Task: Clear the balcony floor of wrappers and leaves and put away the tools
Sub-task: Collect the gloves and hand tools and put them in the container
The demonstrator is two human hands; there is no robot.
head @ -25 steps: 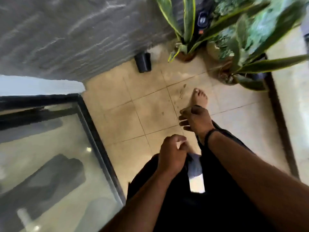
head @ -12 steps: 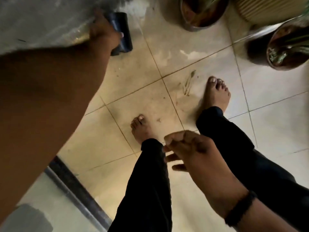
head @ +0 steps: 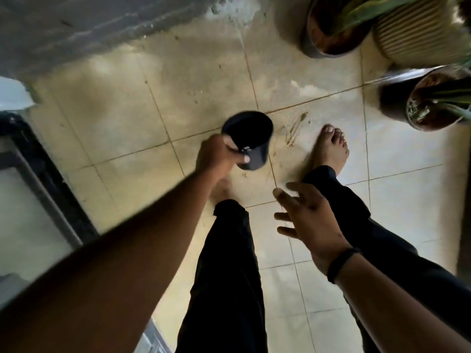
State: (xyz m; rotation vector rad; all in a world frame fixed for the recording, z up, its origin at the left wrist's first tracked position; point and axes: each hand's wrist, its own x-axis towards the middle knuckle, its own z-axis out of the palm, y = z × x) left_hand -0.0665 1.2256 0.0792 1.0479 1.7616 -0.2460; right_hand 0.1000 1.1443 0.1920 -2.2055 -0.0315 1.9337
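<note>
Fingers of the left hand [head: 219, 155] curl round the near rim of a small dark round plastic pot [head: 248, 138], thumb on the outside wall, so the pot hangs tilted above the beige tiled balcony floor [head: 122, 103] with its open mouth facing up toward the camera. The right hand [head: 309, 220] sits lower and nearer, fingers spread and loose, gripping nothing; a black band [head: 341, 263] circles its wrist. Just right of the pot, thin brownish leaf scraps [head: 293, 133] lie on the tile beside the bare right foot [head: 330, 146]. Both legs wear black trousers [head: 226, 276]. Three potted plants stand at the upper right: a dark round pot [head: 309, 44], a ribbed cream pot [head: 413, 36] and a brown pot [head: 397, 108]. A rough grey wall [head: 89, 24] runs along the top left, and a dark-framed glass door [head: 38, 189] along the left edge
</note>
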